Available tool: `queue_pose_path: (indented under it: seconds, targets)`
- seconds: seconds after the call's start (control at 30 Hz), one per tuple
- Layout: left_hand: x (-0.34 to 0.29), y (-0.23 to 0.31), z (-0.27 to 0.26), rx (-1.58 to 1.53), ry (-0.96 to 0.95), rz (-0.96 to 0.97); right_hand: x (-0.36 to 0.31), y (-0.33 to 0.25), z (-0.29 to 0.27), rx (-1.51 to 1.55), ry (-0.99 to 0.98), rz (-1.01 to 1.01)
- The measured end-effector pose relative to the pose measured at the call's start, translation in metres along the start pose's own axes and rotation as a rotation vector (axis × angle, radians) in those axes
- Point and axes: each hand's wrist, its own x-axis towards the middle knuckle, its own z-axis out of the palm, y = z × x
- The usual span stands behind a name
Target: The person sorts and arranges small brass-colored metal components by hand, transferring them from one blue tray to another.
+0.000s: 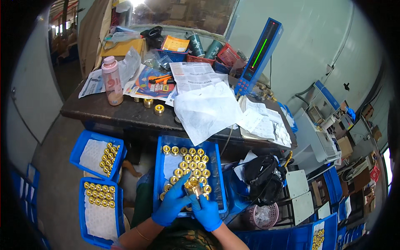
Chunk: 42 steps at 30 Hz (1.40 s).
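Observation:
Both my hands wear blue gloves and meet above a blue bin [222, 179] that holds rows of round gold-and-silver metal fittings [201, 166]. One shiny metal fitting [193, 187] is held between them. My left hand [171, 205] closes on its left side, with the fingers pointing up along it. My right hand [207, 213] grips it from below and the right, the thumb near its lower end. The fingertips partly cover the piece, so its full shape is hidden. White paper lies under the fittings in the bin.
Two more blue bins with fittings [100, 196] stand at the left. On the dark desk [137, 116] are a pink bottle [111, 81], loose papers [208, 110], orange-handled pliers [161, 79], a few fittings [158, 109] and a blue column gauge [260, 54] with a green bar. A black bag [264, 177] sits right.

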Motion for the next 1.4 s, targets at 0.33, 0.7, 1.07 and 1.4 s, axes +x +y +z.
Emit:
queue_pose_path:
  seconds: [0.33, 0.7, 1.07, 1.4]
  targets:
    - [-0.008, -0.034, -0.028, -0.057, 0.221, -0.013, 0.003, -0.012, 0.022, 0.022, -0.132, -0.047]
    - [-0.083, -0.039, -0.213, 0.513, 0.963, 0.104, 0.008, 0.066, 0.022, 0.181, -0.058, 0.218]
    - [-0.2, -0.049, -0.348, 1.626, 0.904, -0.644, 0.01, 0.029, 0.017, 0.497, -0.193, 0.478]
    - [-0.165, -0.052, -0.343, 1.36, 0.901, -0.368, 0.011, 0.015, 0.01, 0.544, -0.222, 0.492]
